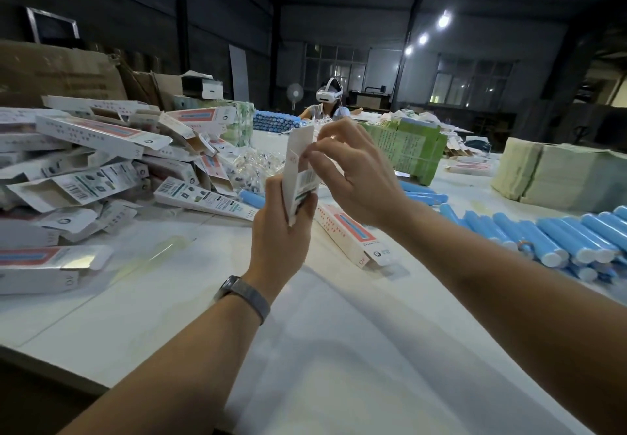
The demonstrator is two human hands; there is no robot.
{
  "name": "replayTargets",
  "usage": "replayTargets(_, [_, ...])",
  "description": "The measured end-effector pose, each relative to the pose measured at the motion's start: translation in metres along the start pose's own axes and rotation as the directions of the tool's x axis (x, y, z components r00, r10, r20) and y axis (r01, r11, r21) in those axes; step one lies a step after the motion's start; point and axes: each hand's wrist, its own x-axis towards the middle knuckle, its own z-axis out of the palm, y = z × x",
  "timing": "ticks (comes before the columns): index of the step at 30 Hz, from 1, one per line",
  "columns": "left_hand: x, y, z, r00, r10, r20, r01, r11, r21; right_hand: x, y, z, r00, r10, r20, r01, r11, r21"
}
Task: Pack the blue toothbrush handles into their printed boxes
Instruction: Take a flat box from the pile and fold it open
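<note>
My left hand (281,227) grips the lower end of a white printed box (300,166) and holds it upright above the table. My right hand (353,169) pinches the box's upper part near its open flap. Whether a handle is inside the box I cannot tell. Several blue toothbrush handles (556,237) lie in a heap at the right, and one more blue handle (252,198) lies just left of my hands. A closed printed box (353,234) lies flat on the table under my right wrist.
A big pile of printed boxes (101,163) fills the left side, with another box (37,265) at the near left. Green paper bundles (410,149) and pale stacks (549,176) stand at the back right. A person with a headset (327,101) sits across the white table (339,349).
</note>
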Motion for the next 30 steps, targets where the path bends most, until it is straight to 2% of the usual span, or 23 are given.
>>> replayTargets(5, [-0.001, 0.001, 0.001, 1.000, 0.012, 0.012, -0.012, 1.000, 0.000, 0.002, -0.001, 0.001, 0.998, 0.001, -0.056, 0.003, 0.998, 0.056])
replayTargets(9, [0.000, 0.000, 0.001, 1.000, 0.001, 0.008, 0.000, 1.000, -0.026, -0.003, 0.003, 0.005, 0.999, -0.020, 0.025, 0.020, 1.000, 0.014])
replayTargets(12, [0.000, -0.001, 0.001, 0.999, 0.005, 0.031, -0.003, 0.998, -0.068, -0.007, 0.005, 0.008, 0.999, 0.044, 0.023, -0.047, 0.987, 0.156])
replayTargets(13, [0.000, -0.001, 0.001, 0.999, 0.011, 0.040, -0.008, 0.997, -0.080, -0.007, 0.004, 0.009, 0.992, 0.116, 0.042, -0.123, 0.958, 0.258])
replayTargets(15, [0.000, 0.001, 0.001, 0.999, 0.016, 0.048, -0.011, 0.995, -0.101, -0.008, -0.002, 0.010, 0.962, 0.239, 0.131, -0.273, 0.828, 0.490])
replayTargets(17, [0.000, 0.002, -0.001, 0.999, 0.012, 0.045, -0.005, 0.987, -0.163, -0.010, -0.006, 0.013, 0.944, 0.280, 0.177, -0.327, 0.699, 0.636])
replayTargets(19, [0.000, 0.001, -0.003, 0.999, 0.032, 0.028, -0.025, 0.975, -0.220, -0.013, -0.010, 0.014, 0.939, 0.304, 0.161, -0.328, 0.650, 0.686])
replayTargets(25, [0.002, -0.004, -0.002, 0.990, 0.141, 0.000, -0.140, 0.985, -0.103, -0.022, -0.017, 0.021, 0.912, 0.401, 0.083, -0.326, 0.589, 0.740])
replayTargets(30, [0.004, -0.009, -0.004, 0.993, 0.118, -0.007, -0.118, 0.988, -0.094, -0.022, -0.022, 0.024, 0.891, 0.448, 0.077, -0.347, 0.563, 0.750])
